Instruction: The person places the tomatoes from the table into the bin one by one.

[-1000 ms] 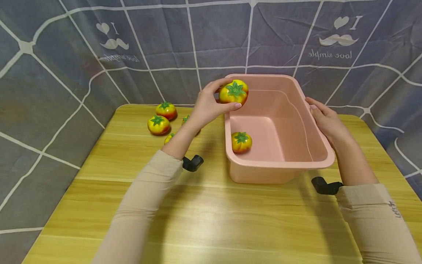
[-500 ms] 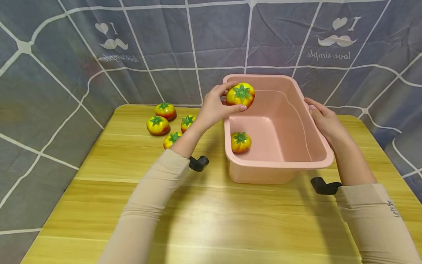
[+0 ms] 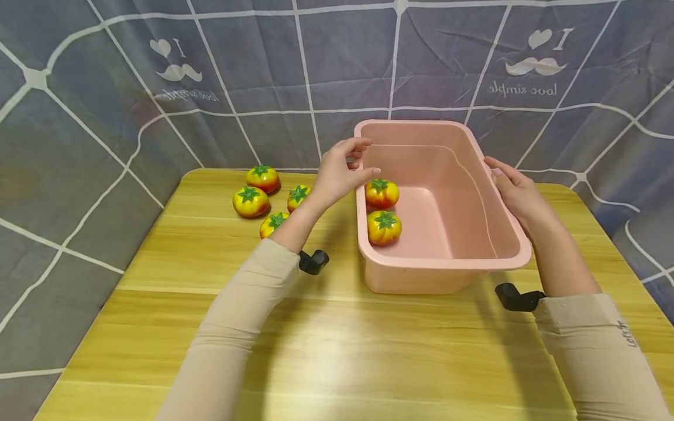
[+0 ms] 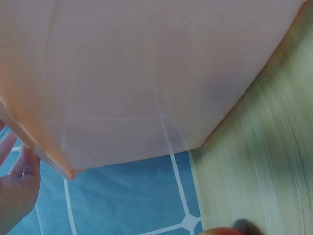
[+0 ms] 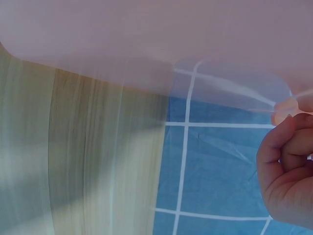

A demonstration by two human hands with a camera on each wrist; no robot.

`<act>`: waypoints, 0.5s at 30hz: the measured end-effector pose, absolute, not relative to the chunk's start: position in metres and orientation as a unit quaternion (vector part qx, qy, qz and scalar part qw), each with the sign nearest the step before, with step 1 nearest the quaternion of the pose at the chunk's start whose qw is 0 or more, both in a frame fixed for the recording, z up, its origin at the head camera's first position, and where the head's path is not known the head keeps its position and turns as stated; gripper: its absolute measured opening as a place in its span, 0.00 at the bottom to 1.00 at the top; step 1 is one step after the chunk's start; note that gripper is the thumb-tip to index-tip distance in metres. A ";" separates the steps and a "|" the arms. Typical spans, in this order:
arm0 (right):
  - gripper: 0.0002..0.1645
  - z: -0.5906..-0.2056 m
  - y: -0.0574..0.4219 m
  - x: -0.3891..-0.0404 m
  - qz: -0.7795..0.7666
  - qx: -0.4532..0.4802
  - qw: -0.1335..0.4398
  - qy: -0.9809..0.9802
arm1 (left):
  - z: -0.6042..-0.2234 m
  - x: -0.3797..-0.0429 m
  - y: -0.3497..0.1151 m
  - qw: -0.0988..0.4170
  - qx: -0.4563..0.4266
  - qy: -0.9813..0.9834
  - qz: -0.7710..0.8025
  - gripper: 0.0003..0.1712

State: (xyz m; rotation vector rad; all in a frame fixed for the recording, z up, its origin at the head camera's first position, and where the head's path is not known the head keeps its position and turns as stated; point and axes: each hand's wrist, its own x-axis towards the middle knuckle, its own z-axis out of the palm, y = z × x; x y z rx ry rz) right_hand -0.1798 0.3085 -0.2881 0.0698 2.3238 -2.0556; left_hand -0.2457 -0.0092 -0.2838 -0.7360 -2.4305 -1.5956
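Note:
At the left rim of the pink plastic basin (image 3: 447,264) my left hand (image 3: 339,174) hovers with thumb and fingers apart and nothing between them. Just below its fingertips, a yellow-red tomato (image 3: 383,194) with a green leafy top lies inside the basin against the left wall. A second tomato (image 3: 384,228) is in front of it. My right hand (image 3: 522,202) grips the basin's right rim, its fingers (image 5: 276,154) curled there in the right wrist view. Several more tomatoes, such as this one (image 3: 250,202), sit in a group on the table, left of my left forearm.
The wooden table (image 3: 326,351) ends at the back against a grey-blue tile-patterned cloth (image 3: 353,58). Black wrist mounts (image 3: 313,262) stick out from both forearms. The basin's tall walls stand between my two hands.
The tomato in my left hand moved slightly right, then was let go and dropped into the basin behind the other one. My right hand stays on the rim.

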 end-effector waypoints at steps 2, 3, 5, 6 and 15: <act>0.34 -0.288 0.308 -0.180 -0.657 0.023 0.021 0.753 | -0.284 -0.245 -0.014 0.063 -0.250 -0.806 -0.533 0.30; 0.35 -0.288 0.308 -0.180 -0.655 0.023 0.021 0.755 | -0.283 -0.245 -0.017 0.057 -0.251 -0.805 -0.535 0.30; 0.35 -0.287 0.308 -0.180 -0.645 0.025 0.022 0.763 | -0.284 -0.244 -0.026 0.046 -0.250 -0.808 -0.531 0.30; 0.35 -0.287 0.308 -0.180 -0.638 0.026 0.024 0.769 | -0.285 -0.243 -0.031 0.039 -0.245 -0.813 -0.526 0.30; 0.37 -0.288 0.310 -0.181 -0.644 0.011 0.026 0.764 | -0.295 -0.233 -0.095 0.019 -0.195 -0.852 -0.485 0.31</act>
